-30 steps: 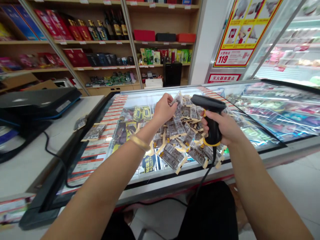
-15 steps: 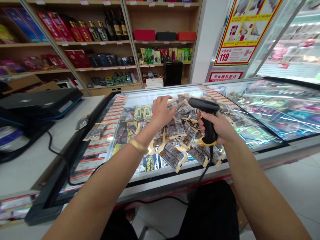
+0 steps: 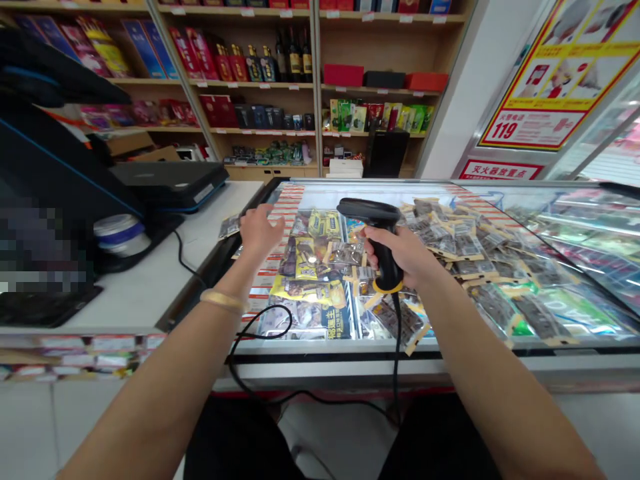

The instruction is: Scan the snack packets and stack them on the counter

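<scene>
My right hand (image 3: 406, 256) grips a black barcode scanner (image 3: 369, 211) with yellow trim, its cord hanging down over the front edge. The scanner is above the glass top, left of a heap of small clear snack packets (image 3: 455, 230) with tan ends. My left hand (image 3: 261, 233), with a gold bangle on the wrist, hovers over the counter's left edge. Its fingers are apart and nothing shows in them. Close beside it lies a snack packet (image 3: 229, 226), partly covered by the hand. One packet (image 3: 400, 317) lies below the scanner.
Yellow snack bags (image 3: 313, 291) show through the glass display counter (image 3: 320, 357). A black cable (image 3: 260, 333) loops across the front edge. At left stand a dark checkout machine (image 3: 55, 173), a flat black device (image 3: 175, 180) and a white-and-blue roll (image 3: 120, 233). Stocked shelves (image 3: 260, 85) line the back.
The view has turned left. My left hand has moved from over the heap to the packets at the left edge. The scanner, still in my right hand, has moved left off the heap.
</scene>
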Demonstrator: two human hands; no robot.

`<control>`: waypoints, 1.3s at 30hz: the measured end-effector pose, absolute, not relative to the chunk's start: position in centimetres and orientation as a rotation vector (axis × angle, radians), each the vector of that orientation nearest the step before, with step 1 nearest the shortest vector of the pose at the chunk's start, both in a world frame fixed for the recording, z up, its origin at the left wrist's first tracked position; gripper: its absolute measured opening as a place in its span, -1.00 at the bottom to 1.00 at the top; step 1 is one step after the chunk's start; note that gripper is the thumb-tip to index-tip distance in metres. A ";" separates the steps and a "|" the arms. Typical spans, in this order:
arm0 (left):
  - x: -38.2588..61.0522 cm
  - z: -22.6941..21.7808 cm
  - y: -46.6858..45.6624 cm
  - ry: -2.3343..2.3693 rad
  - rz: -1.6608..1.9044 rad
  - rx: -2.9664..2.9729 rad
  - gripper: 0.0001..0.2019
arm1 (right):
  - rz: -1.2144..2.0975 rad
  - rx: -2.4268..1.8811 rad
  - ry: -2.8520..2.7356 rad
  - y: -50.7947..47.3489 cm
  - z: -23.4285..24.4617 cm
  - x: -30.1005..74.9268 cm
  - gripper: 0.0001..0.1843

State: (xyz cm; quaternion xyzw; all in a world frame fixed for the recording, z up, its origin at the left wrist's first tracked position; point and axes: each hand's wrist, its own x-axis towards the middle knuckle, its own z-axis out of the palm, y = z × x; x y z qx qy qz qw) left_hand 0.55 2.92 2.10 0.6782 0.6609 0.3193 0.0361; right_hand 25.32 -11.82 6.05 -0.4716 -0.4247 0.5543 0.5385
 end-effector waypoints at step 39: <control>-4.5 0.3 2.0 2.093 0.775 1.851 -0.31 | 1.520 -1.226 -1.187 -9.9 1.5 18.6 -0.57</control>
